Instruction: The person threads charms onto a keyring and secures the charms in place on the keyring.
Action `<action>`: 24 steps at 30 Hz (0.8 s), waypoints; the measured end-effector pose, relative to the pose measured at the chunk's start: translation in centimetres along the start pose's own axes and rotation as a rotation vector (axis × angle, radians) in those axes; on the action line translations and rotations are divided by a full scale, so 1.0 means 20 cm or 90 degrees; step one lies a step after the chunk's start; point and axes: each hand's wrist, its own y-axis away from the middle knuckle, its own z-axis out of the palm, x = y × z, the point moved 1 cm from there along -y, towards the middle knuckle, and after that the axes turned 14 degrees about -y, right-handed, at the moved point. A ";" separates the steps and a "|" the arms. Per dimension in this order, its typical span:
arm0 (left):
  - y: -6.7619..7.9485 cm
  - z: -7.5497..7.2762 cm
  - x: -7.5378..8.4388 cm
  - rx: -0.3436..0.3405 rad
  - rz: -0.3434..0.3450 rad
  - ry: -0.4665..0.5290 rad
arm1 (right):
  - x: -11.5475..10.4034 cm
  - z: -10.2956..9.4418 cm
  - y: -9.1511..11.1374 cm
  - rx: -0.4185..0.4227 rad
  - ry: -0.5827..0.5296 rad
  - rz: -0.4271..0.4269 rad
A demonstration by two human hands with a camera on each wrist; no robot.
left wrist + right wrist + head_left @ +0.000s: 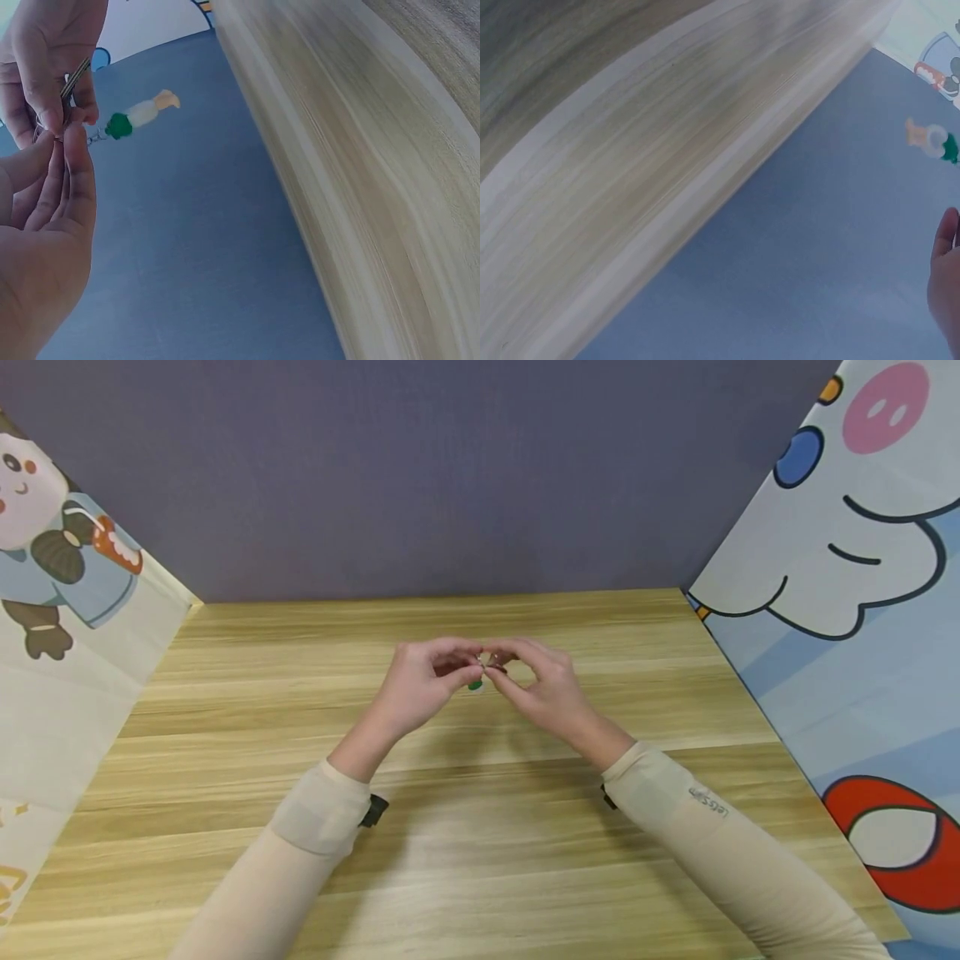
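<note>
Both hands meet above the table, fingertips close together around a small bunch of keys (75,79) on a metal key ring (37,129). My left hand (420,683) pinches the key ring between thumb and fingers. Opposite it, my right hand (553,689) pinches the keys near the ring. From a short chain (96,136) dangles a charm (142,115) in green, white and peach. Only its green part shows clearly below the fingers in the head view. Fingers hide much of the ring. The right wrist view catches the charm (934,141) and part of a hand (946,281).
The wood-grain table (480,877) lies beneath both hands. A plain blue-grey panel (450,477) rises at its back edge. Cartoon-printed panels stand at the left (97,693) and right (825,693). Dark wrist straps (374,811) show at the sleeves.
</note>
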 end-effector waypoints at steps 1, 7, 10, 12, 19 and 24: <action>0.00 0.00 0.00 -0.001 0.004 -0.003 | 0.00 0.00 0.00 -0.005 -0.007 0.004; 0.00 0.00 0.00 0.026 0.061 -0.052 | -0.01 -0.01 0.00 -0.022 -0.050 0.020; 0.00 0.01 -0.01 0.035 0.086 -0.085 | -0.01 0.00 0.00 -0.026 -0.062 0.027; 0.01 0.01 -0.02 0.041 0.103 -0.112 | -0.01 0.00 0.00 -0.029 -0.066 0.030; 0.01 0.03 -0.03 0.096 0.193 -0.184 | -0.01 0.00 0.01 -0.034 -0.063 0.075; 0.01 0.04 -0.03 0.135 0.256 -0.227 | -0.02 -0.01 0.01 -0.052 -0.089 0.180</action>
